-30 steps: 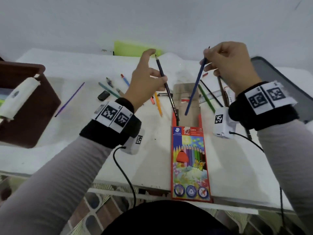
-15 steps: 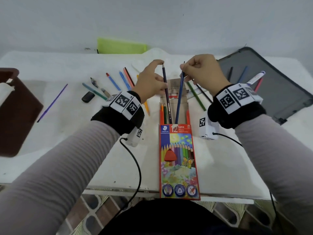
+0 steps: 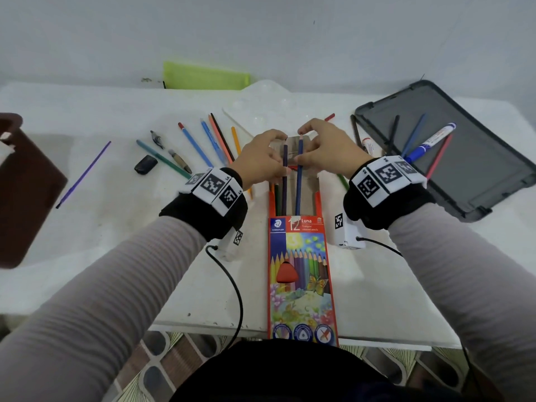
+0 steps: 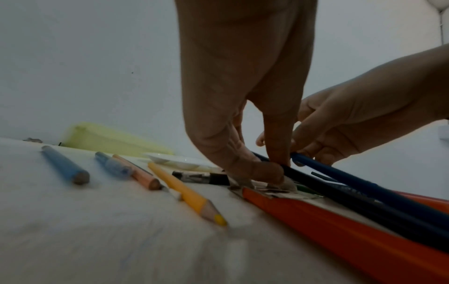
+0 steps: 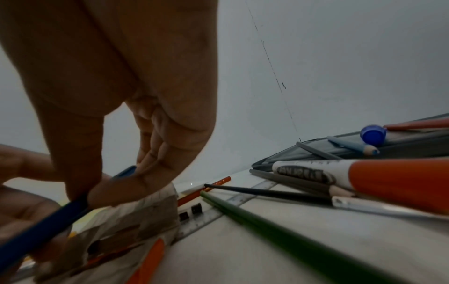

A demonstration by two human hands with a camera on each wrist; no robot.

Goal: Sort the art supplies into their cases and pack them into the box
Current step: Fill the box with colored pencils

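On the desk [image 3: 116,256] the pencil box [image 3: 301,274] lies open before you. Your left hand [image 3: 261,161] pinches the purple pencil [image 3: 284,181], your right hand [image 3: 327,152] the blue pencil [image 3: 298,181]; both tips sit inside the box.

place: home craft corner | cues: white table [image 3: 116,256]; bare wall [image 3: 261,33]; patterned floor tiles [image 3: 174,358]

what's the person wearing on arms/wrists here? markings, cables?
Grey ribbed long sleeves. Black wristbands on both wrists, each topped with white panels carrying black square fiducial markers. White tagged camera boxes under the wrists, each with a black cable. Hands bare.
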